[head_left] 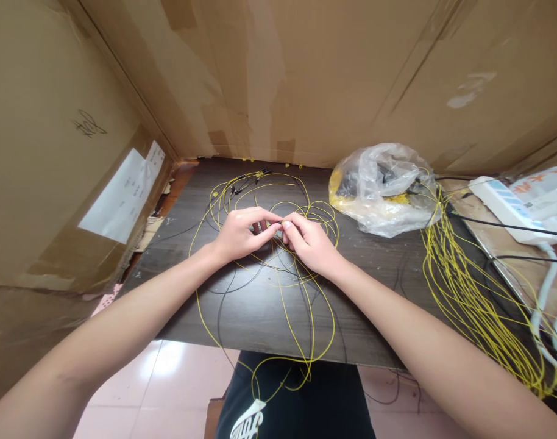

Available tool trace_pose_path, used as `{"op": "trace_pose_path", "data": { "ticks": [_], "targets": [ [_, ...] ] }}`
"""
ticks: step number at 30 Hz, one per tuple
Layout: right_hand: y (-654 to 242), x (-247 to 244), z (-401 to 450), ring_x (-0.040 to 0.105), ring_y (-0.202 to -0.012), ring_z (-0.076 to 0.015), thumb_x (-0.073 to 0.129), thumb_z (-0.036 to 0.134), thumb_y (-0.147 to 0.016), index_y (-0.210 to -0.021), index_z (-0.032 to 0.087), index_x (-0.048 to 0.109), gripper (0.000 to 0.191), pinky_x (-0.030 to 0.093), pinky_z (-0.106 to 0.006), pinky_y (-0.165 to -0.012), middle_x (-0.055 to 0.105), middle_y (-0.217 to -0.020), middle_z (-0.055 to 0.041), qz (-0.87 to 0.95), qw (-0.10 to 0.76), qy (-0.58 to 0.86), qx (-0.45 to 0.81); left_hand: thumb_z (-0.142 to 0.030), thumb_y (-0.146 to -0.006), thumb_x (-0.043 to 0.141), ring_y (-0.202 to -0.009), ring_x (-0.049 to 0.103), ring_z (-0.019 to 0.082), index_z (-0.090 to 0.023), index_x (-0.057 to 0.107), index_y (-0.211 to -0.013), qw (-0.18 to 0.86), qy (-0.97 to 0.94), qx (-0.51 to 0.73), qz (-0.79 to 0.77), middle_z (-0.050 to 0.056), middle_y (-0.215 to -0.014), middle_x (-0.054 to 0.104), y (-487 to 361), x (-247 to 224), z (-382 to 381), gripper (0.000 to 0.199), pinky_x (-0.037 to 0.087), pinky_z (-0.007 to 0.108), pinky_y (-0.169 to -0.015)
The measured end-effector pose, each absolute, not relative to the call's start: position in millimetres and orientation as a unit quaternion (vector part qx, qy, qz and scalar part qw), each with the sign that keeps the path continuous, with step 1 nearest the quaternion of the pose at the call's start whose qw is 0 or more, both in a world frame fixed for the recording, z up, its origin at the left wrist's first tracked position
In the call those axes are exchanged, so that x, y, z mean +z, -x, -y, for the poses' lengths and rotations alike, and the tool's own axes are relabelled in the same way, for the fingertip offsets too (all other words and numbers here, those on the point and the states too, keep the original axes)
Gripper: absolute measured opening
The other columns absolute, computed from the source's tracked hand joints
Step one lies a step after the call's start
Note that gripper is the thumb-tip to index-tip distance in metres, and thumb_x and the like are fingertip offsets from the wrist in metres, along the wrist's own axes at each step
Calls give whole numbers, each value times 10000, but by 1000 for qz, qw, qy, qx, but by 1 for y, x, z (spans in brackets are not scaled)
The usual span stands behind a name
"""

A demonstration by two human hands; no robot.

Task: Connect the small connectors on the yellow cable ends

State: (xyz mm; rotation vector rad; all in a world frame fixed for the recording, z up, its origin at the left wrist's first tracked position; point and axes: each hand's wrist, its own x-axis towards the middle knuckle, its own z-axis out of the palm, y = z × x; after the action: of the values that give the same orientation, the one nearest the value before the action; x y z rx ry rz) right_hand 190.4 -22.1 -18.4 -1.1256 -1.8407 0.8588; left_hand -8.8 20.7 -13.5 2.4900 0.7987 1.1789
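Note:
My left hand [244, 235] and my right hand [311, 242] meet over the middle of the table, each in a pinch with thumb and forefinger. Between their fingertips is a small dark piece on the thin yellow cable [332, 329]; the fingers cover most of it. Loose loops of this cable spread around and beneath both hands, and some hang over the front edge onto the lap. Beyond my left hand, several black connector ends [236, 190] lie among the loops.
A clear plastic bag [383, 189] with dark and yellow contents stands at the back right. Beside it a thick bundle of yellow cables [465, 305] drapes over the edge. A white power strip [507, 207] lies at far right. Cardboard walls [278, 79] enclose the dark table [370, 292].

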Motion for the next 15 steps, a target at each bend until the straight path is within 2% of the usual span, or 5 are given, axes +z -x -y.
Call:
{"op": "trace_pose_path", "data": {
  "ticks": [15],
  "targets": [
    [-184, -21, 26, 577, -636, -154, 549, 333, -991, -950, 206, 646, 165, 439, -288, -641, 665, -748, -16, 716, 444, 463, 276, -229, -916, 664, -576, 629, 103, -162, 770, -947, 136, -845, 420, -303, 22, -780, 752, 6, -11, -17, 129, 534, 220, -577]
  ]
}}
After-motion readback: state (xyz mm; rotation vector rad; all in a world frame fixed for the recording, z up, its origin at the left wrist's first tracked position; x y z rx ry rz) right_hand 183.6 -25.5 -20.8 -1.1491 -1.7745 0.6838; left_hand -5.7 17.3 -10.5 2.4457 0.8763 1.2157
